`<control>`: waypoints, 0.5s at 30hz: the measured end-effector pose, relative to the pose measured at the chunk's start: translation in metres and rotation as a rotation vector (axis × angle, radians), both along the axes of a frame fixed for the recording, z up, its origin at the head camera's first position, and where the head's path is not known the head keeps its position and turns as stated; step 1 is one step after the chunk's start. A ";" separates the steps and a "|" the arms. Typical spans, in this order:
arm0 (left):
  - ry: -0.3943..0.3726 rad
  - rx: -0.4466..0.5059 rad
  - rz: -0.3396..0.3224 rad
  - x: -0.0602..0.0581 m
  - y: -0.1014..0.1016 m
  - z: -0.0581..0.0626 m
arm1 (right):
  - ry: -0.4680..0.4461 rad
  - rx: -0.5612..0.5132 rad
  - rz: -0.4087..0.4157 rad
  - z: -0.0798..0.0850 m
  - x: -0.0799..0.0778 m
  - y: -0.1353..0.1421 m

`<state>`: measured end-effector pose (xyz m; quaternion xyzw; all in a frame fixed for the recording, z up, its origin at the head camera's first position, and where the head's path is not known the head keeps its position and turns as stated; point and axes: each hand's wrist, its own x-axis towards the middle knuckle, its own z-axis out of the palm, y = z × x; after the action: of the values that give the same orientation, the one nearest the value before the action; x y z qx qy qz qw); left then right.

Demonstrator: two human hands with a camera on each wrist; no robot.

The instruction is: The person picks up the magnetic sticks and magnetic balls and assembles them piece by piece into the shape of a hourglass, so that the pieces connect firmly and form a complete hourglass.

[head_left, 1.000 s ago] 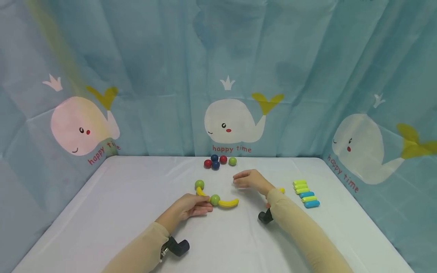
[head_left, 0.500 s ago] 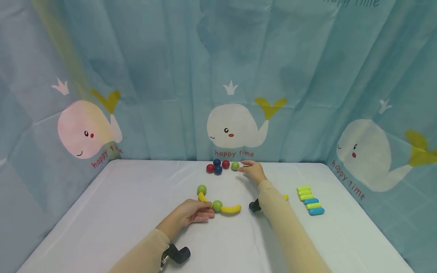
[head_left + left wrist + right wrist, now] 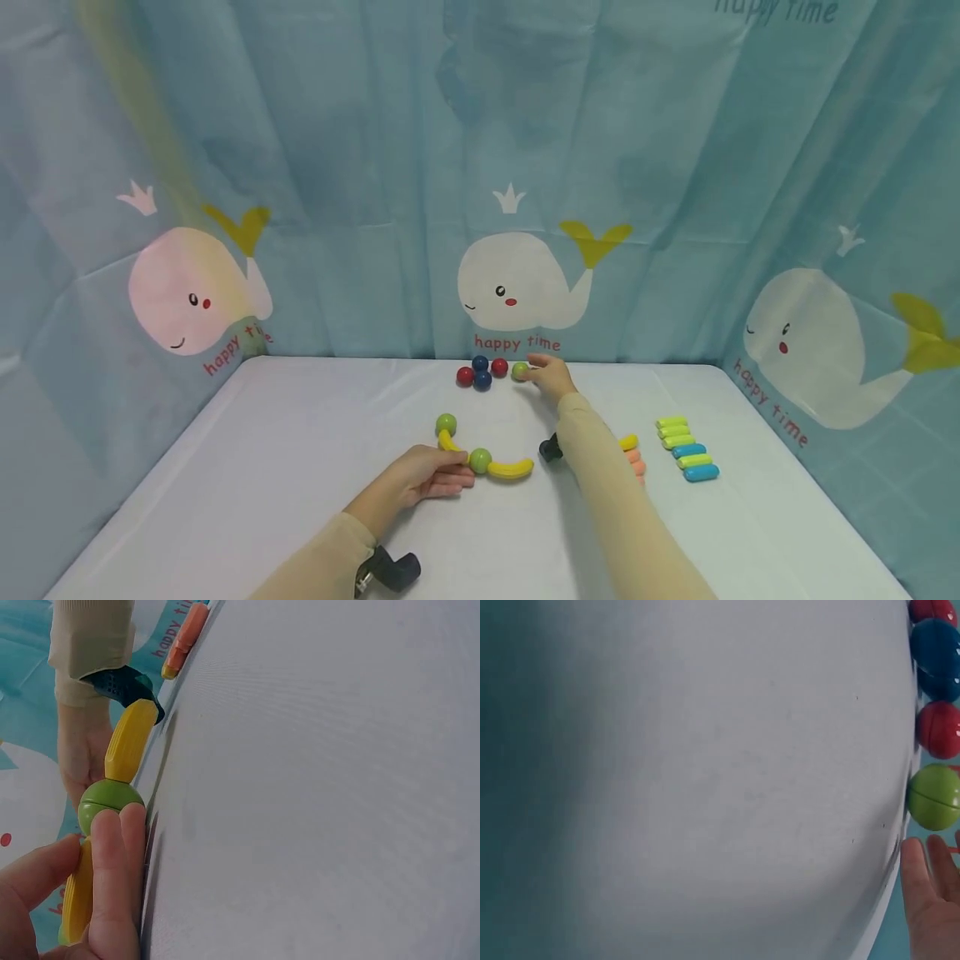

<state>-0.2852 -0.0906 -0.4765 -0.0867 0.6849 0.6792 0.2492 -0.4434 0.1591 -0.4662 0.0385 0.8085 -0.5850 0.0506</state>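
Observation:
In the head view, my left hand (image 3: pixel 426 478) pinches a yellow banana-shaped piece (image 3: pixel 447 441) between thumb and fingers. This piece belongs to a curved row, with one green ball (image 3: pixel 446 423) at its far end and another green ball (image 3: pixel 480 461) by my fingertips. A second yellow banana-shaped piece (image 3: pixel 511 470) extends rightward from that ball. Farther back, my right hand (image 3: pixel 552 380) reaches to a lone green ball (image 3: pixel 519 372), its fingers extended around the ball's right side. The right wrist view shows these fingertips just short of the green ball (image 3: pixel 934 796).
Red balls (image 3: pixel 465 377) and dark blue balls (image 3: pixel 482 381) cluster at the table's back edge, left of the lone green one. Lime and blue short sticks (image 3: pixel 688 450) line up at the right. Orange pieces (image 3: pixel 636 463) and a yellow piece (image 3: pixel 628 442) are partly hidden by my right sleeve.
My right hand has moved from mid-table to the back edge, up to the lone green ball. My left hand keeps its pinch in place. The head view has tilted slightly upward.

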 end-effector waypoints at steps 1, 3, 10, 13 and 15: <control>-0.005 0.002 0.001 0.001 0.000 -0.001 | -0.001 0.011 0.001 -0.001 -0.001 -0.001; -0.011 0.015 0.000 0.003 -0.001 -0.002 | -0.002 0.030 0.002 -0.004 -0.002 -0.003; 0.005 0.019 0.003 0.003 0.002 -0.002 | 0.037 0.108 -0.025 -0.006 -0.004 -0.005; 0.014 0.001 0.014 0.003 0.002 -0.002 | 0.023 0.119 -0.045 -0.004 -0.003 -0.006; 0.021 -0.006 0.026 0.003 0.000 -0.003 | 0.003 0.118 -0.042 -0.001 -0.002 -0.010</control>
<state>-0.2820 -0.0904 -0.4790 -0.0889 0.6884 0.6812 0.2330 -0.4457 0.1491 -0.4677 0.0573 0.8408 -0.5372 0.0348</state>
